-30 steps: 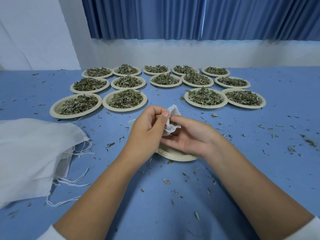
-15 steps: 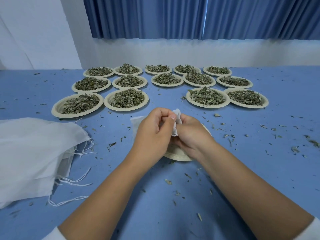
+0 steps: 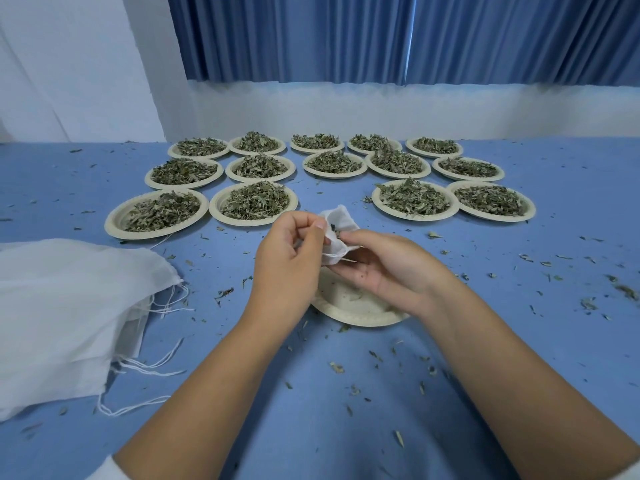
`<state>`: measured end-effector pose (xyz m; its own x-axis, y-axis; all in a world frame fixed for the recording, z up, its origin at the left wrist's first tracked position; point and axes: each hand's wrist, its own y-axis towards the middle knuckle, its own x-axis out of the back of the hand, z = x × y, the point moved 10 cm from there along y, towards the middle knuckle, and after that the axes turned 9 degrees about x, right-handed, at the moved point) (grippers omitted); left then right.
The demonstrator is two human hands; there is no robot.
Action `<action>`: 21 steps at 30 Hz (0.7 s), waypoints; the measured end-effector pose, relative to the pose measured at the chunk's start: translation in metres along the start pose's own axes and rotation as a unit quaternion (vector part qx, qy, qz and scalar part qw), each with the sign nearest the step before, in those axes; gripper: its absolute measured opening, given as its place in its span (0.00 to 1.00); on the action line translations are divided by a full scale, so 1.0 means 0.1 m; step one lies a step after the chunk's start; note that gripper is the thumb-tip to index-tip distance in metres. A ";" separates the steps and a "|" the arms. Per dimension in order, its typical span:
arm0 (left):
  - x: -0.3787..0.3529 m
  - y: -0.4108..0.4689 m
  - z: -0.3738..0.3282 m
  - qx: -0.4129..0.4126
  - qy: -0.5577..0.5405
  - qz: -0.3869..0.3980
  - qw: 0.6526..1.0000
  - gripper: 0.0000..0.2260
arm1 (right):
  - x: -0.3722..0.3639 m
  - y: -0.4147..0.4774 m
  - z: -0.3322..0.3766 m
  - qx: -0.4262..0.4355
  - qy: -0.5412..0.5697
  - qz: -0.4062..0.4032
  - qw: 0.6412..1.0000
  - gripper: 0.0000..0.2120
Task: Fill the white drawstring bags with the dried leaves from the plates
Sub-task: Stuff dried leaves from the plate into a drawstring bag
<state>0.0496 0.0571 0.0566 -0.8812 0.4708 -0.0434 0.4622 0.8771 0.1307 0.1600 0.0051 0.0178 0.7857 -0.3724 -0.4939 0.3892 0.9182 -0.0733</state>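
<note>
- Head view: a small white bag [image 3: 337, 223] is held in the air just above the far edge of the empty plate [image 3: 349, 308], between the two hands.
- The left hand [image 3: 287, 258] hangs over the plate's left side. Its fingers are curled, and thumb and forefinger pinch the bag's near edge, where a thin cord [image 3: 334, 254] runs out.
- The right hand [image 3: 391, 268] lies palm up over the plate's right side. Its fingers cradle the bag from below and the thumb presses on top, so it grips the bag too.
- Dark flecks show at the bag's mouth, but how full it is cannot be told.
- The bag looks like thin, limp cloth. It should weigh almost nothing, crumple at any touch, and keep no shape of its own.
- The best hold is probably the hem at the mouth, one pinch on each side, which would keep the opening spread. The cord is likely best left alone until the bag is full, since a tug would close the mouth.
- The dried leaves [image 3: 254, 202] look brittle and light. A loose handful should carry them, while a hard squeeze would likely crush and scatter them.
- Full plates [image 3: 242, 222] stand in rows beyond the empty plate.
- Spare bags [image 3: 69, 306] lie piled well to its left.
- Leaf crumbs dot the table [image 3: 346, 427] all around it.
</note>
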 end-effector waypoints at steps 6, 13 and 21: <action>-0.03 -0.04 -0.06 -0.038 0.026 0.007 0.999 0.05 | 0.08 -0.04 0.01 -0.010 -0.125 -0.006 0.992 0.15; -0.24 -0.14 -0.15 -0.135 0.239 0.042 0.961 0.04 | 0.07 -0.10 0.06 -0.038 -0.189 0.036 0.981 0.26; -0.30 -0.16 -0.15 -0.185 0.335 0.027 0.923 0.10 | 0.44 -0.06 0.39 0.083 -0.149 -0.104 0.980 0.10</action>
<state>0.0669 0.0276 0.0702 -0.7789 0.2388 0.5799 0.5507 0.7028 0.4503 0.2108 -0.0216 0.0307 0.7774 -0.5943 -0.2057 0.6087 0.7934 0.0082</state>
